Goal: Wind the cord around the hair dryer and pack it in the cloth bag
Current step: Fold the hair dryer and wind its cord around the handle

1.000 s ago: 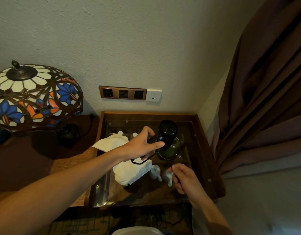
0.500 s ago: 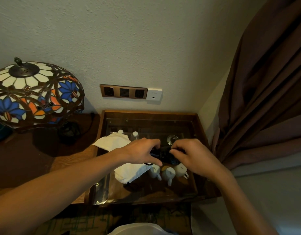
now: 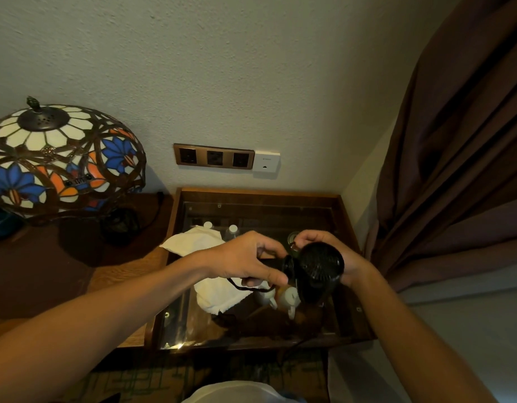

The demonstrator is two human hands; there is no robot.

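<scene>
A black hair dryer is held above the glass-topped side table, its round rear grille facing me. My left hand grips the dryer's handle, where loops of black cord sit; a loose loop of cord hangs below my fingers. My right hand wraps behind the dryer's barrel, with its fingers curled near the top. A white cloth bag lies crumpled on the glass, left of the dryer and partly under my left hand.
White cups stand under the glass below the dryer. Two small bottles and a round lid sit further back. A stained-glass lamp stands on the wooden desk at left. Wall sockets are behind; a brown curtain hangs at right.
The dryer has swung from upright on the table to lifted with its rear grille toward me. My right hand rose from the table's front to hold the barrel.
</scene>
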